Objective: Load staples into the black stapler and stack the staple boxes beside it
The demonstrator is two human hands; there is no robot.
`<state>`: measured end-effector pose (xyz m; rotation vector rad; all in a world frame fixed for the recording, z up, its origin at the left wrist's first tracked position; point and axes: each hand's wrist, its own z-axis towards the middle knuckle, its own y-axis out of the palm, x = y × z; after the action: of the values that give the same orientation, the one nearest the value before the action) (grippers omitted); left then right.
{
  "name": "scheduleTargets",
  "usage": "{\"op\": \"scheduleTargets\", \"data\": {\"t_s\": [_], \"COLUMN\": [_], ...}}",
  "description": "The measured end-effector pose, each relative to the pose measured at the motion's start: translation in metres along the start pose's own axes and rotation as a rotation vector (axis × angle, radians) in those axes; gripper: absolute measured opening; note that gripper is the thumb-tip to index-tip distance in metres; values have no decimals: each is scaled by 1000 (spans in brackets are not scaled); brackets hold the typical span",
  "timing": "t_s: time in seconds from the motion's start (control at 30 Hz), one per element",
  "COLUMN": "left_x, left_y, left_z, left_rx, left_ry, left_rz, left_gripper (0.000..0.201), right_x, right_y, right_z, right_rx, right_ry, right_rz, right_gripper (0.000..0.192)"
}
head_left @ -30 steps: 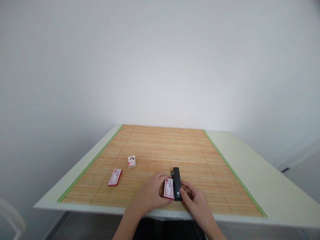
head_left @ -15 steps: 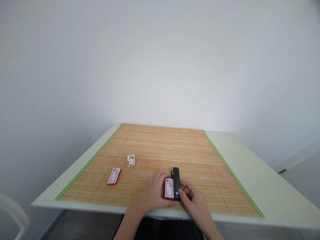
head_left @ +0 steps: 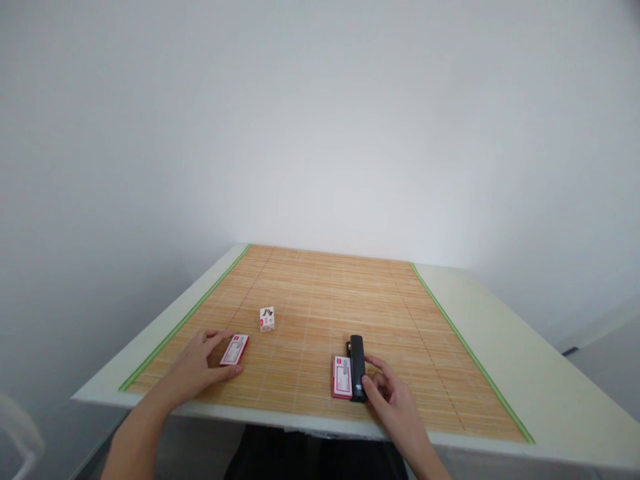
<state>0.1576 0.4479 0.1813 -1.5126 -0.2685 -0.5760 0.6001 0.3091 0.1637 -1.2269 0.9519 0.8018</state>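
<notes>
My left hand (head_left: 203,363) is at a flat red-and-white box (head_left: 234,350) on the left of the mat. Its thumb lies by the near edge and its fingers by the far edge, spread around the box, which rests on the mat. My right hand (head_left: 393,397) holds the near end of a black stapler (head_left: 357,367), thumb against its side and fingers along the right. A second flat red-and-white box (head_left: 342,377) lies directly against the stapler's left side.
A small white box with a dark picture on top (head_left: 267,319) stands just beyond the left flat box. A bamboo mat with green edges (head_left: 330,287) covers much of the white table (head_left: 500,333). Behind the table rises a pale wall (head_left: 320,133).
My left hand has let go of the flat box beside the stapler and moved left to the other flat box. The right hand stays on the stapler. The view has shifted slightly.
</notes>
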Motion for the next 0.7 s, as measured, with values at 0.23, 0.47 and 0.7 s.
{"op": "scheduleTargets", "data": {"t_s": [0.23,0.47,0.7], "left_x": [137,227,223], "left_y": [44,84,96], "left_z": [-20,-28,-19], "left_rx": [-33,-134,-188], "left_ry": [156,344,426], "left_rz": [-270,-316,-341], "left_gripper": [63,59,57], "right_x": [2,0,0], "right_y": [1,0,2], "right_z": [0,0,0], "right_rx": [-32,-38,-32], "right_ry": [5,-2,-16], "right_rz": [-9,-5,-6], "right_gripper": [54,51,49]}}
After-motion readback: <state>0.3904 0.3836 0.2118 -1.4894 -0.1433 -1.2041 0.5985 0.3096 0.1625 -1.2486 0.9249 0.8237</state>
